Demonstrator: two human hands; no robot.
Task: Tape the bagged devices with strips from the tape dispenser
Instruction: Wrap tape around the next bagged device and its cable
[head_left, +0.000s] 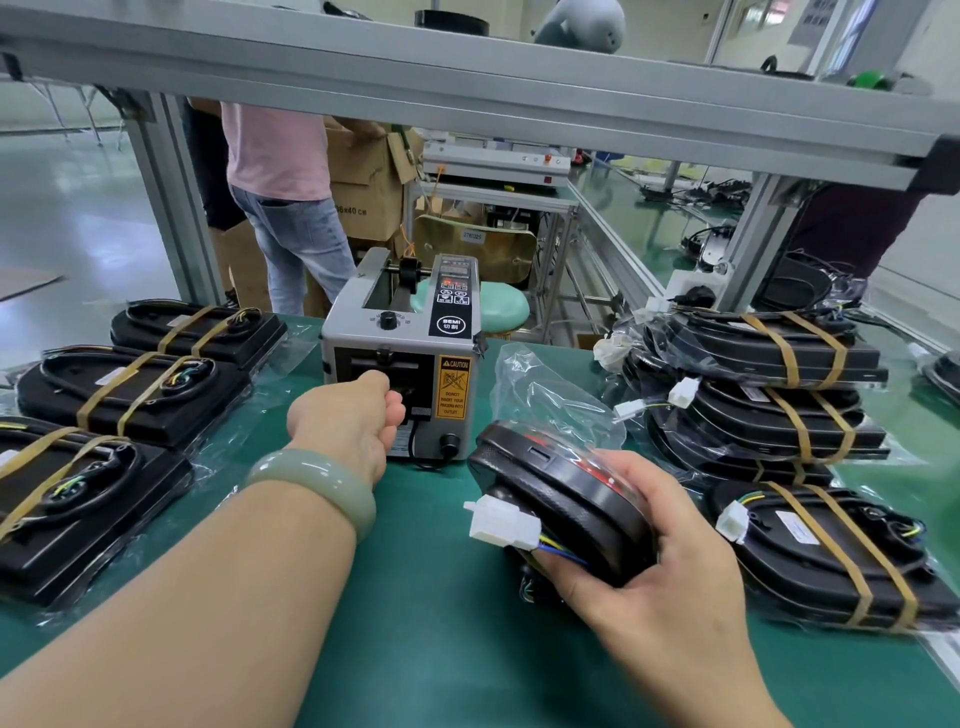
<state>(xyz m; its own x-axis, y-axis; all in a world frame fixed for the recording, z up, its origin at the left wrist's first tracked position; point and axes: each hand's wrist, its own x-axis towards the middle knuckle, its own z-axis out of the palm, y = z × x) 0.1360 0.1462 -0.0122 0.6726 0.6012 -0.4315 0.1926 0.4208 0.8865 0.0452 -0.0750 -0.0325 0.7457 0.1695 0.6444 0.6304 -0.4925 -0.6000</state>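
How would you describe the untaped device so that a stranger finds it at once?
Start at the grey tape dispenser on the green table. Just right of it, the right hand grips a bagged black device. Unlike its neighbours, it carries no brown tape bands.

the table wears a matt green mat, smooth. the tape dispenser has a painted grey metal shell with glossy black and yellow labels. the device in the right hand is black plastic, part finely textured, in a crinkled clear plastic bag. taped devices carry brownish translucent strips. the bangle looks polished pale green stone. the frame is brushed aluminium.
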